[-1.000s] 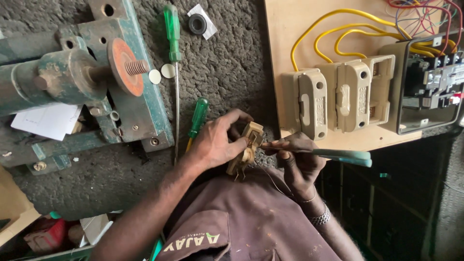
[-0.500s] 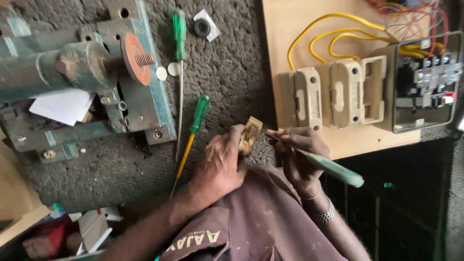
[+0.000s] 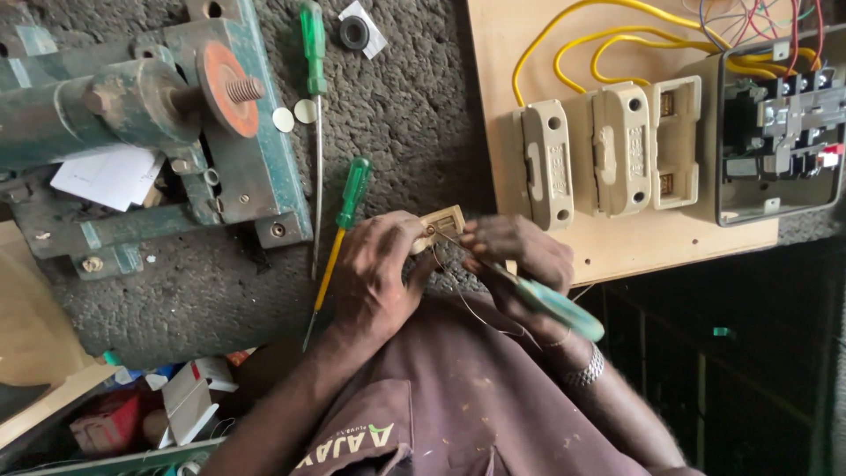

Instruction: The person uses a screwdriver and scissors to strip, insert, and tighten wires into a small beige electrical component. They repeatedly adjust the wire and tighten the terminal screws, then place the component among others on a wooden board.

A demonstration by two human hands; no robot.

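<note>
My left hand (image 3: 381, 275) grips a small beige fuse carrier (image 3: 439, 224) over the rough dark bench. My right hand (image 3: 518, 257) holds a screwdriver with a teal handle (image 3: 559, 308), its tip resting at the carrier. A thin wire (image 3: 471, 308) loops down from the carrier toward my lap. On the wooden board (image 3: 617, 238) to the right sit beige fuse holders (image 3: 599, 152), one of them with an empty socket (image 3: 673, 141).
Two green-handled screwdrivers (image 3: 351, 196) lie on the bench left of my hands. A green metal machine with a threaded shaft (image 3: 176, 97) fills the upper left. A dark switch box (image 3: 780, 123) with yellow wires (image 3: 617, 35) stands at the right. Clutter lies below left.
The view has shifted slightly. My hands have stayed close together on the carrier, and the screwdriver handle has tilted lower to the right.
</note>
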